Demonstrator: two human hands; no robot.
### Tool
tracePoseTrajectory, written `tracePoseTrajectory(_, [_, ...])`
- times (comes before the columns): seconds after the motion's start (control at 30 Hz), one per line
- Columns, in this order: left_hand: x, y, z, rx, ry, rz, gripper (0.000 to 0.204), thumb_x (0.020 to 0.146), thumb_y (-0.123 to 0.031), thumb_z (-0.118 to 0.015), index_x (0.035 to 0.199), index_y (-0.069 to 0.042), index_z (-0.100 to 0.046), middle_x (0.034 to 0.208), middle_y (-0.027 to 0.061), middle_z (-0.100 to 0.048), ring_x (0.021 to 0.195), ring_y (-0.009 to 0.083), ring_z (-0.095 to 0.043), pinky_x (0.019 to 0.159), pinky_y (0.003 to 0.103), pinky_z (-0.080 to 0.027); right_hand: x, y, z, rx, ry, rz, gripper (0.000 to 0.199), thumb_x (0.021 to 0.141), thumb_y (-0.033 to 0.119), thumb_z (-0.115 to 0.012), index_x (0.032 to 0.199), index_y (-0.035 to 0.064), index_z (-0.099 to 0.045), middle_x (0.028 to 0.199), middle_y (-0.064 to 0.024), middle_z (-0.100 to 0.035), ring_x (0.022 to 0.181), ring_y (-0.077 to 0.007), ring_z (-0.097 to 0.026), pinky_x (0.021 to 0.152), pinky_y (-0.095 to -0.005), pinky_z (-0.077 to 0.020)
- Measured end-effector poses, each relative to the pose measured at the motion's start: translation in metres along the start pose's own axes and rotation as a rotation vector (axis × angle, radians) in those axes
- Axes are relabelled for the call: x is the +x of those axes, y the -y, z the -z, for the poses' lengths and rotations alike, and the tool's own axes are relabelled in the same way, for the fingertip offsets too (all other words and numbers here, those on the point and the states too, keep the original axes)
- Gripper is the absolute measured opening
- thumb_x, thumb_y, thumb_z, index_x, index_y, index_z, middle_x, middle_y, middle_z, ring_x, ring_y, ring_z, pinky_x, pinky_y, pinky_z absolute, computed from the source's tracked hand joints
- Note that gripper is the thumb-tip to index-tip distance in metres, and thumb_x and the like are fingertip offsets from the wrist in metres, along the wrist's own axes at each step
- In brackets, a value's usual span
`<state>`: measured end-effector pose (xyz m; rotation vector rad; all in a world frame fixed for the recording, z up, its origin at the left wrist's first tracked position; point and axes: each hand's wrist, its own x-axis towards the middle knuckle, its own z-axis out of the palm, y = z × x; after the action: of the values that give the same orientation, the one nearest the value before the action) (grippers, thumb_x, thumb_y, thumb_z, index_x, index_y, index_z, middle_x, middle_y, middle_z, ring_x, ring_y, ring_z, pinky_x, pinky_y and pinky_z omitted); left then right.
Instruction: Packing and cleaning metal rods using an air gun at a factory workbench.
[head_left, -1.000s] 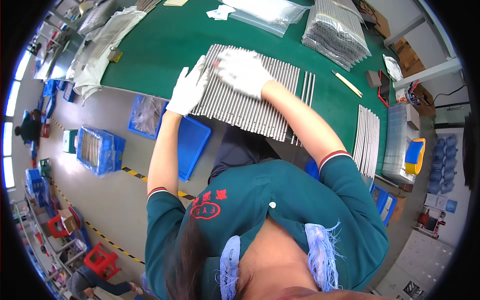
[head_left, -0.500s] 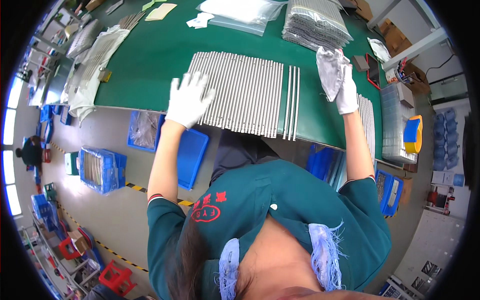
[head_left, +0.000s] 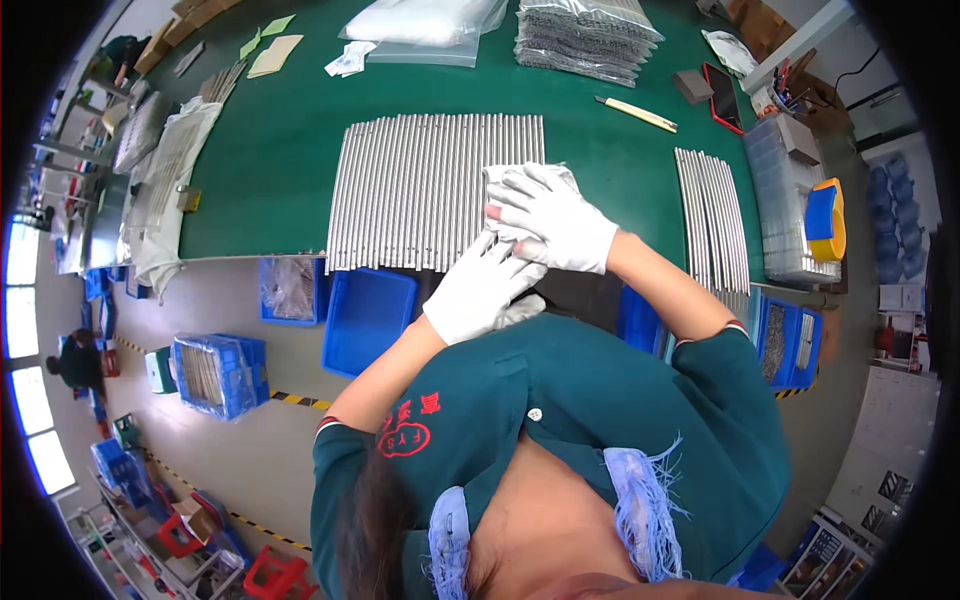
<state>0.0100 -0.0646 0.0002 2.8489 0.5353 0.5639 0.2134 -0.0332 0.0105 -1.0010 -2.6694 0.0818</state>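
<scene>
In what looked like wiping, the right hand [head_left: 562, 222] gripped a cloth [head_left: 495, 174] against the metal rods [head_left: 425, 190] at upper centre, the left hand [head_left: 478, 290] lay loosely open, and even pressure seemed needed next.

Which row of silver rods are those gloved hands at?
The wide middle row: the right hand covers part of its right end, the left hand close by. The narrower row at right has no hand on it.
</scene>
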Motion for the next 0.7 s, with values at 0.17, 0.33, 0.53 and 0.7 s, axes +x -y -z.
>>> tracePoseTrajectory(0.17, [0.0,-0.01,0.001,-0.039,-0.018,0.044,0.047,0.081,-0.029,-0.065,0.12,-0.004,-0.056,0.12,0.0159,-0.057,0.114,0.0336,-0.051,0.102,0.048,-0.033,0.036,-0.066,-0.012,-0.278,0.119,-0.225,0.054,0.095,0.042,-0.034,0.139,0.0112,-0.041,0.146,-0.0148,-0.034,0.137,-0.0261,-0.028,0.111,-0.045,-0.0212])
tracePoseTrajectory(0.33, [-0.028,-0.002,0.017,-0.074,-0.09,0.218,0.047,0.078,-0.026,-0.066,0.117,-0.002,-0.056,0.117,0.0167,-0.056,0.11,0.0327,-0.053,0.1,0.046,-0.036,0.036,-0.013,-0.022,-0.063,0.047,-0.05,0.053,0.089,0.041,-0.044,0.13,0.0068,-0.047,0.139,-0.0185,-0.04,0.131,-0.0342,-0.035,0.111,-0.0483,-0.0226])
tracePoseTrajectory(0.53, [-0.063,0.032,0.039,0.167,-0.399,0.508,0.039,0.087,-0.017,-0.062,0.123,-0.004,-0.056,0.123,0.0182,-0.057,0.116,0.0387,-0.052,0.102,0.047,-0.037,0.047,0.002,-0.014,0.026,0.014,0.041,0.051,0.09,0.046,-0.045,0.129,0.014,-0.051,0.136,-0.0157,-0.044,0.132,-0.0322,-0.034,0.11,-0.0462,-0.0243])
tracePoseTrajectory(0.7, [-0.039,0.05,0.05,0.385,-0.353,0.499,0.044,0.089,-0.022,-0.06,0.128,-0.005,-0.051,0.128,0.0187,-0.053,0.12,0.0407,-0.048,0.105,0.048,-0.033,0.093,-0.046,-0.04,-0.208,-0.016,-0.24,0.054,0.094,0.042,-0.035,0.135,0.0071,-0.044,0.138,-0.0174,-0.043,0.131,-0.0301,-0.037,0.109,-0.0457,-0.024])
